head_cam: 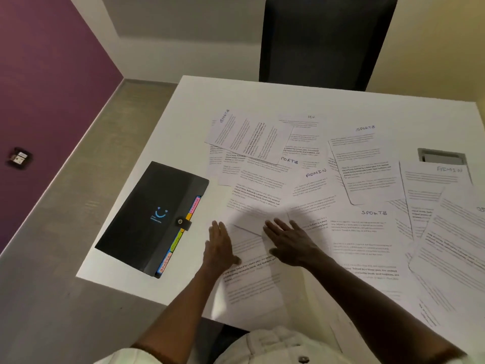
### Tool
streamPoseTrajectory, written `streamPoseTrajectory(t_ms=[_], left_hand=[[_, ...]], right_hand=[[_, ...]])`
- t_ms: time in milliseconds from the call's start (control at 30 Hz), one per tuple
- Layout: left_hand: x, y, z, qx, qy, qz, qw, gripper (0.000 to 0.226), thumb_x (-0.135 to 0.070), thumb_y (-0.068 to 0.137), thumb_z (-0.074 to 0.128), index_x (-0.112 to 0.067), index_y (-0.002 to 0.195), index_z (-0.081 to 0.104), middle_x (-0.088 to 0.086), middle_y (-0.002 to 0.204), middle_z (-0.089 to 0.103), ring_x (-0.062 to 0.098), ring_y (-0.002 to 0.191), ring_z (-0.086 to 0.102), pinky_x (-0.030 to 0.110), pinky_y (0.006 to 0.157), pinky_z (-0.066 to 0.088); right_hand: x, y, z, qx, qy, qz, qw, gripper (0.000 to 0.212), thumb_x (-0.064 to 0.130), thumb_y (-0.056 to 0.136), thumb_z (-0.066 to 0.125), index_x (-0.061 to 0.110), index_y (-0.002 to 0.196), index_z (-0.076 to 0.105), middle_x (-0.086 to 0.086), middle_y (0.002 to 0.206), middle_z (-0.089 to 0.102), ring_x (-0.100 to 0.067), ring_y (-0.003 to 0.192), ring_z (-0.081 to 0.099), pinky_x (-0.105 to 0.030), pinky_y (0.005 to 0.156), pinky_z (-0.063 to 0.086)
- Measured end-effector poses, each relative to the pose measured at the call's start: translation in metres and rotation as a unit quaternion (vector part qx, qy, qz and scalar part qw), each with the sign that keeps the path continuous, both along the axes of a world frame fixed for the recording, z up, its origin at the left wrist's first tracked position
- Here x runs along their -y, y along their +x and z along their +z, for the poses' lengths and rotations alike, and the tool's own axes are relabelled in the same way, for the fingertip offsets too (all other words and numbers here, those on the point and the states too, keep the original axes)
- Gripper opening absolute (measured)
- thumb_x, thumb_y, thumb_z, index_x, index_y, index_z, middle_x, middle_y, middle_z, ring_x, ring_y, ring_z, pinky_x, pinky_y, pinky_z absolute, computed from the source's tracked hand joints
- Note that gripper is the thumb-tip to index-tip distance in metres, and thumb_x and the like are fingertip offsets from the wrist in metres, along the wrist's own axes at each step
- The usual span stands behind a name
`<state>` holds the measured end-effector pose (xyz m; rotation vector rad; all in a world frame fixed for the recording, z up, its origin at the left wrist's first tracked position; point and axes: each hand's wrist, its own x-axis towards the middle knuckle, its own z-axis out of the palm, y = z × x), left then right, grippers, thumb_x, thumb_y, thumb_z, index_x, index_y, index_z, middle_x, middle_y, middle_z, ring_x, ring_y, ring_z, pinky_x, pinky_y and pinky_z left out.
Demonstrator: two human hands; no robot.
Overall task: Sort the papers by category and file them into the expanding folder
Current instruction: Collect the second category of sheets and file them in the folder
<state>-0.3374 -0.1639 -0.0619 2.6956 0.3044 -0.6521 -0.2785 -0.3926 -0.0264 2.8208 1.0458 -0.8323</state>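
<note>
Resting flat, fingers straight, the left hand (pixel 220 248) and right hand (pixel 290 241) lie on scattered papers (pixel 364 232) (labels read SPORTS, ADMIN); the closed black expanding folder (pixel 149 216) sits just left.

A white desk (pixel 262 95) stands on a grey floor (pixel 52 258). A dark chair (pixel 325 40) stands at its far edge. A rectangular cable port (pixel 442 155) is recessed near the right edge. A small dark outlet (pixel 19 157) is mounted on the purple wall (pixel 47 61).
</note>
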Motion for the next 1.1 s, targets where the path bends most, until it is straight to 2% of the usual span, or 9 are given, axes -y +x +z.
streamPoseTrajectory(t_ms=[167,333,433,533,633,700,833,933,1100], left_hand=[[-0.026,0.004,0.009,-0.016,0.05,-0.044,0.998,0.109,-0.038,0.063,0.09,-0.005,0.145,0.027,0.019,0.16,0.01,0.037,0.145,0.023,0.05,0.111,0.037],[-0.046,0.005,0.015,-0.071,0.063,-0.036,0.995,0.116,-0.018,0.07,0.087,-0.015,0.155,0.008,0.021,0.161,-0.012,0.042,0.15,-0.005,0.055,0.113,0.034],[-0.049,0.001,0.017,-0.073,0.046,-0.005,0.996,0.115,-0.005,0.073,0.083,-0.024,0.156,0.005,0.021,0.16,-0.018,0.042,0.149,-0.005,0.053,0.107,0.039],[-0.044,-0.004,0.018,-0.046,0.032,0.031,0.998,0.092,-0.008,0.086,0.071,-0.025,0.155,0.013,0.021,0.161,-0.008,0.043,0.149,0.006,0.052,0.11,0.036],[-0.038,-0.013,0.018,0.005,0.065,0.059,0.996,0.059,-0.042,0.1,0.043,-0.018,0.152,0.027,0.017,0.158,0.02,0.039,0.143,0.025,0.051,0.111,0.032],[-0.036,-0.016,0.02,0.004,0.056,0.087,0.995,0.049,-0.029,0.099,0.045,-0.017,0.146,0.039,0.02,0.153,0.026,0.041,0.136,0.032,0.048,0.106,0.038],[-0.031,-0.018,0.027,-0.033,0.025,0.159,0.986,0.077,-0.034,0.079,0.08,-0.017,0.142,0.039,0.025,0.145,0.026,0.042,0.13,0.036,0.047,0.097,0.047],[-0.025,-0.022,0.03,-0.051,0.04,0.209,0.976,0.093,-0.039,0.071,0.086,-0.014,0.142,0.032,0.024,0.141,0.031,0.04,0.126,0.04,0.049,0.094,0.047],[-0.039,-0.029,0.023,-0.082,0.089,0.245,0.962,0.111,-0.059,0.056,0.087,-0.004,0.135,0.034,0.021,0.14,0.043,0.039,0.133,0.04,0.056,0.107,0.038]], right_hand=[[0.011,0.012,-0.004,-0.019,-0.045,-0.104,0.993,0.069,0.048,0.102,0.028,0.011,0.156,0.005,-0.005,0.164,-0.003,-0.021,0.151,-0.001,-0.046,0.121,0.002],[0.023,0.026,-0.003,-0.033,-0.042,-0.124,0.991,0.067,0.048,0.101,0.031,0.009,0.154,0.017,-0.007,0.164,0.008,-0.023,0.149,0.015,-0.046,0.118,0.02],[0.022,0.026,-0.001,-0.037,-0.044,-0.137,0.989,0.066,0.047,0.101,0.034,0.009,0.153,0.019,-0.008,0.163,0.009,-0.024,0.148,0.019,-0.046,0.116,0.025],[0.023,0.025,0.001,-0.036,-0.052,-0.14,0.988,0.068,0.045,0.101,0.036,0.006,0.154,0.017,-0.01,0.164,0.006,-0.025,0.149,0.018,-0.046,0.115,0.027],[0.025,0.024,0.002,-0.035,-0.055,-0.153,0.986,0.069,0.044,0.102,0.037,0.004,0.153,0.016,-0.012,0.163,0.004,-0.027,0.149,0.017,-0.046,0.114,0.028],[0.026,0.024,0.002,-0.035,-0.052,-0.156,0.986,0.069,0.043,0.101,0.039,0.003,0.153,0.017,-0.013,0.163,0.004,-0.028,0.148,0.018,-0.046,0.113,0.03],[0.032,0.024,0.003,-0.052,-0.044,-0.149,0.986,0.07,0.044,0.101,0.04,0.005,0.153,0.016,-0.012,0.163,0.001,-0.027,0.15,0.013,-0.046,0.115,0.029],[0.036,0.02,0.003,-0.052,-0.05,-0.129,0.989,0.071,0.044,0.101,0.041,0.006,0.154,0.014,-0.011,0.163,-0.001,-0.026,0.15,0.01,-0.045,0.116,0.026],[0.038,0.008,0.004,-0.066,-0.047,-0.117,0.99,0.069,0.045,0.1,0.042,0.007,0.154,0.018,-0.009,0.164,0.002,-0.027,0.149,0.016,-0.045,0.116,0.028]])
